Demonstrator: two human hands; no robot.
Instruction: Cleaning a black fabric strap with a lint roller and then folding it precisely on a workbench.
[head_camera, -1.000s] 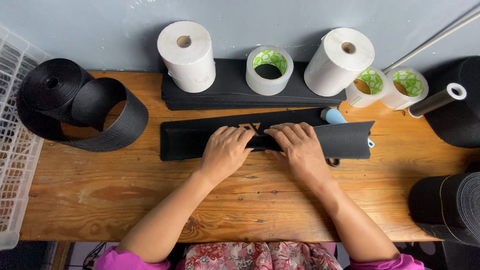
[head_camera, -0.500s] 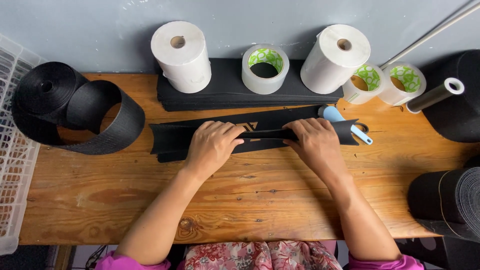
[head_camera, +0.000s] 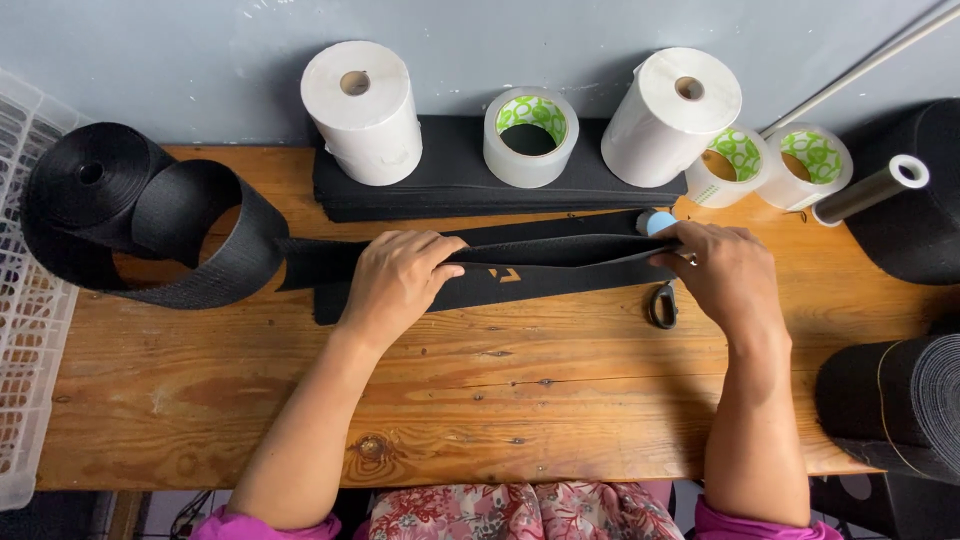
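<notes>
A long black fabric strip (head_camera: 545, 268), folded lengthwise, lies across the wooden table (head_camera: 480, 420). My left hand (head_camera: 398, 280) presses flat on its left part, fingers pointing right. My right hand (head_camera: 728, 272) pinches the strip's right end between thumb and fingers. The strip runs left into a big loose roll of black webbing (head_camera: 150, 228). Small scissors (head_camera: 662, 305) with a black loop handle lie just under my right hand, and a light blue object (head_camera: 655, 220) shows behind it.
Two white paper rolls (head_camera: 365, 110) (head_camera: 668, 115) and three tape rolls (head_camera: 530, 135) stand on a black stack (head_camera: 450, 185) by the wall. A white plastic crate (head_camera: 30, 300) sits at left. Black fabric rolls (head_camera: 900, 395) crowd the right side, with a grey tube (head_camera: 868, 190) above.
Both hands have moved apart along the strip: the left toward the left, the right out to the right end. The strip now lies stretched longer and narrower.
</notes>
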